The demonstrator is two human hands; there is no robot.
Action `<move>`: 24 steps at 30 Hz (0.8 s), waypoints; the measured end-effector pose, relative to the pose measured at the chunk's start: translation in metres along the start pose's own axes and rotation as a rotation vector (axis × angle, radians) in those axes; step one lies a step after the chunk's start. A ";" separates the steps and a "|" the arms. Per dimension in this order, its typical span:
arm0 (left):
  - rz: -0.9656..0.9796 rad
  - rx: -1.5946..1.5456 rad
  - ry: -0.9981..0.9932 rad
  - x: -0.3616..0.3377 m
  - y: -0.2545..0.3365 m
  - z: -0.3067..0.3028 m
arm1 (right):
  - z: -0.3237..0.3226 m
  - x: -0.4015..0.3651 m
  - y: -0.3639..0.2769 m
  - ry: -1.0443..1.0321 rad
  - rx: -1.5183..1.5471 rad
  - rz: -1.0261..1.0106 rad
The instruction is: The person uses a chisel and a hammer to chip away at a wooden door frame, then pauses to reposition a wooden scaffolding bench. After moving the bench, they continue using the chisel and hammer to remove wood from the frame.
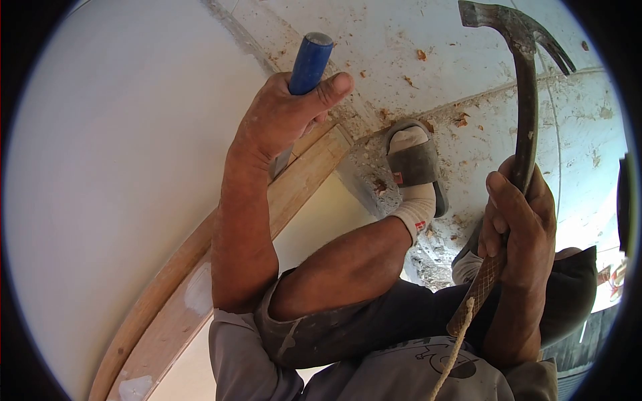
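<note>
Holding a claw hammer [527,127] partway up its shaft, the R hand [518,227] is wrapped round it, fingers curled & thumb alongside, w/ the meshed butt end jutting out below; prob. choked up for control, head uppermost & well apart from the L hand [289,117]. That one's closed round a blue-handled tool [311,63], prob. a chisel b/c flat metal shows under the wrist, by the wooden frame [304,180]; can't tell if its tip touches. Handle's end stands bare above the grasp, likely to leave a face for striking. Slipper [411,167] rests on the floor [495,134], prob. for balance.
</note>
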State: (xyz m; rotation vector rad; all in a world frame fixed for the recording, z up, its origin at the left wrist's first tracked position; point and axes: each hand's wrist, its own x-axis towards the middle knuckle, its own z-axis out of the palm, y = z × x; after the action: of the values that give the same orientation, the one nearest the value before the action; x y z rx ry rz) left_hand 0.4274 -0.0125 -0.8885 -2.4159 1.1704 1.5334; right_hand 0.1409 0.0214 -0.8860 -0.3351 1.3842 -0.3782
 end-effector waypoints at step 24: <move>0.008 0.078 -0.112 -0.012 0.008 0.017 | -0.009 -0.021 0.005 -0.081 -0.051 -0.278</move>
State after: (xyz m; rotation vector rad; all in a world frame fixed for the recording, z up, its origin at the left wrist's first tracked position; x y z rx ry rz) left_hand 0.4071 -0.0050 -0.8846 -2.2476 1.1959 1.5722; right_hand 0.1290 0.0351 -0.8707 -0.5822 1.2716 -0.5520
